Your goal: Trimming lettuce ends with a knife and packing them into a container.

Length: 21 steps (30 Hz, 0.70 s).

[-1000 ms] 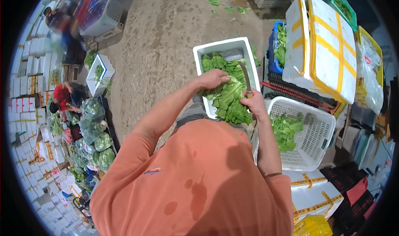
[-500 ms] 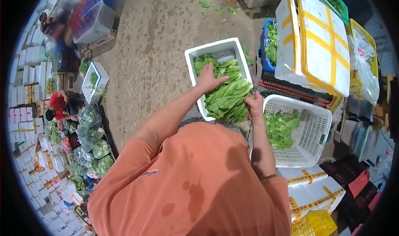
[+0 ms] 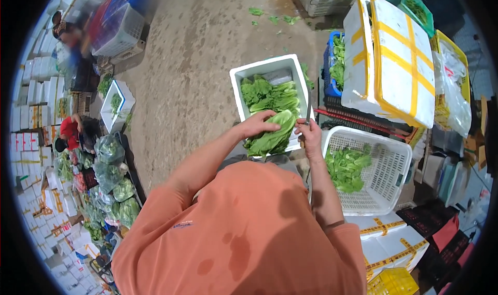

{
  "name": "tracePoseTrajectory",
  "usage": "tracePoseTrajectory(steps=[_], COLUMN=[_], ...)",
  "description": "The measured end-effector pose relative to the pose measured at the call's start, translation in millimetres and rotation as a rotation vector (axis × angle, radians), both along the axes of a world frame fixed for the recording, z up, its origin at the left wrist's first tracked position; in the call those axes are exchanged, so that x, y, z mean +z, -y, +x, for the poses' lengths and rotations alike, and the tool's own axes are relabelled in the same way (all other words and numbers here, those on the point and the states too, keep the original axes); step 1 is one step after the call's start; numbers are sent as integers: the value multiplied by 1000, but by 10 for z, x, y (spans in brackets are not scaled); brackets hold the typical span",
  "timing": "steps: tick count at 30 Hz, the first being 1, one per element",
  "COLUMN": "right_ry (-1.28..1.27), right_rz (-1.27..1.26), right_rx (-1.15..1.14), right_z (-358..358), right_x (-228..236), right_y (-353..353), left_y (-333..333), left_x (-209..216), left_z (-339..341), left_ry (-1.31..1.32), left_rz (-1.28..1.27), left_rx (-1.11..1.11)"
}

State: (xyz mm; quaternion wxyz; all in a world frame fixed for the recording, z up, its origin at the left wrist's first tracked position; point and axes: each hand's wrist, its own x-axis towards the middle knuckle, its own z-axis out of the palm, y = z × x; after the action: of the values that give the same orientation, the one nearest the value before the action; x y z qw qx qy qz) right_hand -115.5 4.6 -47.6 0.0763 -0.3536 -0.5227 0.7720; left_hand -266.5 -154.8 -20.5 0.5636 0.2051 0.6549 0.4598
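A white foam box [image 3: 236,90] stands on the ground before me, holding several heads of green leafy lettuce [image 3: 270,94]. Over its near end, my left hand [image 3: 259,125] is closed around one lettuce head [image 3: 273,135], its pale stem end toward the right. My right hand [image 3: 310,135] grips a knife [image 3: 309,107] just right of that head, the narrow blade pointing away from me along the box's right rim. The knife's handle is mostly hidden in my fingers.
At my right is a white plastic basket [image 3: 386,162] with loose leaves [image 3: 346,168]. Beyond it, a taped foam box [image 3: 404,61] stands beside a blue crate [image 3: 332,87]. Leaf scraps [image 3: 274,20] litter the floor. A person in red [image 3: 70,131] is far left, near bagged vegetables [image 3: 109,157].
My left hand has come back from the lettuce inside the box and now holds one head nearer me. My right hand has come off the leaves, and the knife blade now shows clearly.
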Motion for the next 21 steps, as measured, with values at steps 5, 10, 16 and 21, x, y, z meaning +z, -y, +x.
tracePoseTrajectory(steps=[5,10,16,21], right_ry=[89,56,467,697], right_rz=[222,-46,8,158], right_rx=[149,152,-241,-276], right_z=[-2,176,480,163], right_x=[-147,-371,-983,-2588], right_y=[280,435,267,665], left_y=[183,622,1311,1493], left_x=[-151,-343,-1272,-2383], left_z=[112,-84,-441,-498], left_ry=[-242,506,1014,1138], left_rz=[-89,-63,-228,-248], left_rx=[-127,14,534,789])
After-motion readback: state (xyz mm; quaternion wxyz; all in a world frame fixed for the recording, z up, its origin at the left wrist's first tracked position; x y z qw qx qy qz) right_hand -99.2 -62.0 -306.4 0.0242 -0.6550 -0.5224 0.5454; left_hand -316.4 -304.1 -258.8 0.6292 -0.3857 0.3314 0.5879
